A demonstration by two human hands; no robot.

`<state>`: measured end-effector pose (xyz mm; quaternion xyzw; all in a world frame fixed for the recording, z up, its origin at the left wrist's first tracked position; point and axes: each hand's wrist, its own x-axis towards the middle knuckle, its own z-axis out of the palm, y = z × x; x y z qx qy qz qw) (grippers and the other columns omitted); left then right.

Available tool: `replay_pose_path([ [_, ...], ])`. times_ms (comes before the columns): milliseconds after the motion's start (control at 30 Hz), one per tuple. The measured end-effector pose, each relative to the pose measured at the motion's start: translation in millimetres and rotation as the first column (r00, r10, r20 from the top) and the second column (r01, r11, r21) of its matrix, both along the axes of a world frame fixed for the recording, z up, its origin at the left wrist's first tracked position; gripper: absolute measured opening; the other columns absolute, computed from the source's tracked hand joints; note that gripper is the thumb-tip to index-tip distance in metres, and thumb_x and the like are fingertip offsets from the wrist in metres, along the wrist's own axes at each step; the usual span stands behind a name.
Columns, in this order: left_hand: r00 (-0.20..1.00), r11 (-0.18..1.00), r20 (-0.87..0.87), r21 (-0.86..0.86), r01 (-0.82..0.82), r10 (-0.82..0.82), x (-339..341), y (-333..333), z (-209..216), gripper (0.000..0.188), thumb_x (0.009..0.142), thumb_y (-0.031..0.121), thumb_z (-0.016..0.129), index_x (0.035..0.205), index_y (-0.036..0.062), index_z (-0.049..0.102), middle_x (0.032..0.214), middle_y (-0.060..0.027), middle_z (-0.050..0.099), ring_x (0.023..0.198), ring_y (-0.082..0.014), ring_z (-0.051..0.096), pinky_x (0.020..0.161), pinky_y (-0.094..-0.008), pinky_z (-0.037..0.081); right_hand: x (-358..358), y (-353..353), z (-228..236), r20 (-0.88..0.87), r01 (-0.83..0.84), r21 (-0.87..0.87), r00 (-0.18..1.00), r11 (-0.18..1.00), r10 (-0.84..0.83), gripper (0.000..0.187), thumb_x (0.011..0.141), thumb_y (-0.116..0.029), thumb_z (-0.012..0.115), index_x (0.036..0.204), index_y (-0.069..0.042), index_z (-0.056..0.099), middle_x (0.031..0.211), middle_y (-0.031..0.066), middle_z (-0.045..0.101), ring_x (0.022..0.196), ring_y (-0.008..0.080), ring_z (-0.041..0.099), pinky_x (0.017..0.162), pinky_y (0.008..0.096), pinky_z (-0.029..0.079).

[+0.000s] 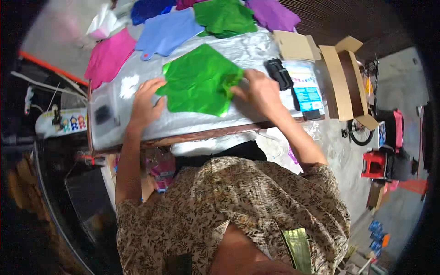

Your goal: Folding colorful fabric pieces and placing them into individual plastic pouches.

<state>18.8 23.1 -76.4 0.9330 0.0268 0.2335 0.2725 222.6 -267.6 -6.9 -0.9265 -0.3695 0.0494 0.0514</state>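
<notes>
A flat, shiny green foil balloon (195, 82), apparently uninflated, lies across the near middle of the table, creased and crumpled at its right side. At its left edge is my left hand (147, 101), fingertips touching the foil and thumb spread apart from them. My right hand (260, 90) pinches the bunched right corner between thumb and fingers. Beyond it lie more flat foil pieces: pink (111, 57), light blue with a small tab (167, 34), darker green (225, 17), purple (275, 14) and dark blue (150, 10).
The table (137, 120) has a pale, shiny cover and brown front edge. Right of my right hand are a black strapped item (278, 73) and a blue-and-white package (307, 91). An open cardboard box (339, 87) stands farther right. A red stool (373, 165) is on the floor.
</notes>
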Motion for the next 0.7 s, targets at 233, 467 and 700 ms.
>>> replay_pose_path([
  [233, 0.989, 0.997, -0.145, -0.08, -0.017, 0.005, -14, -1, 19, 0.041, 0.081, 0.001, 0.068, 0.122, 0.0015, 0.064, 0.129, -0.0144, 0.062, 0.122, -0.0287, 0.058, 0.105, -0.0386, 0.044, -12, -18, -34, 0.164, -0.61, 0.368, 0.785, 0.701, 0.597, 0.051, 0.092, -0.039, 0.069, 0.124, 0.0, 0.06, 0.138, 0.024, 0.054, 0.126, 0.0376, 0.054, 0.104, 0.0497, 0.044],
  [467, 0.999, 0.998, -0.024, -0.041, -0.041, 0.04, 63, -14, 80, 0.024, 0.088, 0.005, 0.069, 0.111, 0.0013, 0.07, 0.117, -0.0139, 0.067, 0.11, -0.0272, 0.065, 0.095, -0.0349, 0.05, 112, -67, 18, 0.103, -0.266, 0.422, 0.964, 0.867, 0.246, 0.035, 0.094, -0.017, 0.066, 0.124, 0.0, 0.062, 0.13, 0.0194, 0.063, 0.12, 0.0373, 0.059, 0.103, 0.0414, 0.048],
  [700, 0.933, 0.938, 0.098, 0.003, 0.347, -0.346, 295, -87, 91, 0.019, 0.092, 0.013, 0.066, 0.107, 0.0029, 0.073, 0.106, -0.0142, 0.073, 0.097, -0.0298, 0.071, 0.084, -0.0346, 0.054, 186, -98, -4, 0.054, -0.135, 0.225, 0.991, 0.965, 0.126, 0.038, 0.095, -0.014, 0.064, 0.129, 0.002, 0.06, 0.138, 0.0217, 0.058, 0.129, 0.0368, 0.055, 0.106, 0.0425, 0.046],
])
